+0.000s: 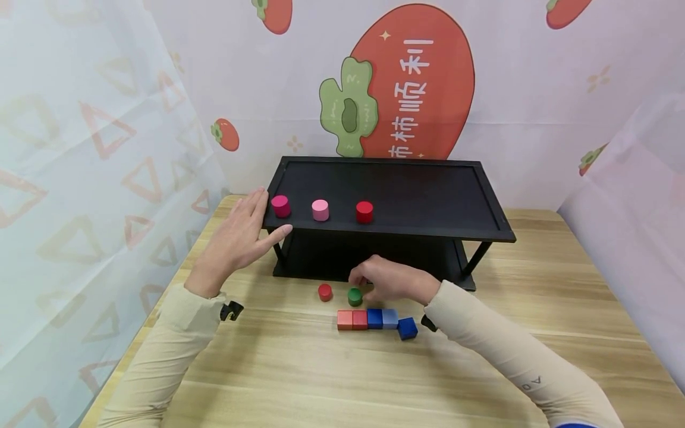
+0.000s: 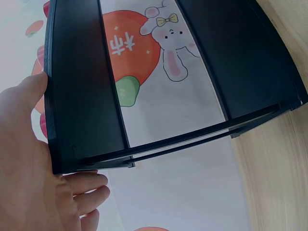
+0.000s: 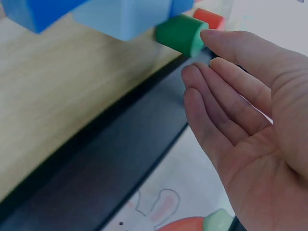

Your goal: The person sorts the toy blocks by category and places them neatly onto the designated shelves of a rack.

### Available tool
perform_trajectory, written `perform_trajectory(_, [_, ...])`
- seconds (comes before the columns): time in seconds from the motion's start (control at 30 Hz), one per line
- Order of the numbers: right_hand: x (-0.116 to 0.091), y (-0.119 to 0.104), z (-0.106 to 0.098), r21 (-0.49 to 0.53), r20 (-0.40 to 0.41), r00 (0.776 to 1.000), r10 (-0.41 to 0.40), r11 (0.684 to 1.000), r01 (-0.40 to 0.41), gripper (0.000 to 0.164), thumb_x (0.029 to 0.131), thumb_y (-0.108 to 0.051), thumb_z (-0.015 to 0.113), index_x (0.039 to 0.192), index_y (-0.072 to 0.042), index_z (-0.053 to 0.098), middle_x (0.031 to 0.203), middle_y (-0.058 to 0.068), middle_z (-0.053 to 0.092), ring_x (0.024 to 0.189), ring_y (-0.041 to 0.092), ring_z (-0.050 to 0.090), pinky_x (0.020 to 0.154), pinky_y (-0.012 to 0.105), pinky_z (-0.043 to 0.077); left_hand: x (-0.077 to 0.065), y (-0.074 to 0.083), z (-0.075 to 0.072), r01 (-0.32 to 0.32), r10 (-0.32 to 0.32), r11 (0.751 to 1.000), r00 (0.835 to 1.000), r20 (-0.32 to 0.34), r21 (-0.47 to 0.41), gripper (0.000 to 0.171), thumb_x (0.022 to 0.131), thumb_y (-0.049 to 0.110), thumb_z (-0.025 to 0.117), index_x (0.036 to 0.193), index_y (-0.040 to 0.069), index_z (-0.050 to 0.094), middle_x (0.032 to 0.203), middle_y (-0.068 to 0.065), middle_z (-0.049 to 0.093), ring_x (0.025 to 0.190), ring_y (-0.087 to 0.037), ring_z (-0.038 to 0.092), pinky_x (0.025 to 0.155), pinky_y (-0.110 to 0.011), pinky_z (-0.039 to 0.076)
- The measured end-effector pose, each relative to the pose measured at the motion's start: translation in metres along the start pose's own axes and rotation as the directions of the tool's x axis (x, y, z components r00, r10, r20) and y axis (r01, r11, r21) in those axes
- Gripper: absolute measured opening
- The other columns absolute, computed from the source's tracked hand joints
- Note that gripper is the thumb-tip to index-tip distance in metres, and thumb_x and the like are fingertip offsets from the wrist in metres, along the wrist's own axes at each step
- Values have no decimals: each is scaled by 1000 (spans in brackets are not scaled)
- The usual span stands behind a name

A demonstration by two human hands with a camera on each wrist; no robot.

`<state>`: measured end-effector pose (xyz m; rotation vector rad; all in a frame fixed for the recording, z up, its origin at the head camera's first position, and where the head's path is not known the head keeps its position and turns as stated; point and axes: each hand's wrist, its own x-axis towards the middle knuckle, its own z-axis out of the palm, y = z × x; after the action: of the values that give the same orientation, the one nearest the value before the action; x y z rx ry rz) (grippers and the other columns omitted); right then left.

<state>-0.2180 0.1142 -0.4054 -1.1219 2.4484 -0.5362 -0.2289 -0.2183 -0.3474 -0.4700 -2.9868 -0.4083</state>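
Five cylinders point(image 1: 355, 298) — three on the rack point(image 1: 417, 196) — and five blocks point(image 1: 375, 319).

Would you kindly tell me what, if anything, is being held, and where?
The shelf, by its top's front left corner, in the left hand. The right hand is at the green block, not gripping it.

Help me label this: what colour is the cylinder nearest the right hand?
The cylinder is green, showing best in the right wrist view.
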Motion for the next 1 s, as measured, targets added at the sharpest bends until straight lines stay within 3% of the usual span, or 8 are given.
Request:
perform_trajectory(0.33, [6, 8, 14, 24, -10, 1000, 9, 1000, -9, 26, 92, -7, 80, 118, -13, 78, 104, -3, 73, 88, 14, 66, 87, 25, 62, 0, 0, 1, -4, 4, 1000, 1000, -10, -3, 103, 102, 72, 46, 169, 1, 12, 178, -18, 13, 166, -37, 14, 137, -55, 8])
perform_trajectory(1.0, [8, 7, 13, 21, 3, 999, 38, 999, -39, 28, 93, -9, 80, 121, -13, 78, 108, -3, 73, 88, 13, 65, 90, 27, 63, 0, 1, -1, 0, 0, 1000, 1000, 3, -9, 103, 102, 71, 46, 169, 1, 11, 178, -19, 13, 166, -38, 13, 136, -55, 8])
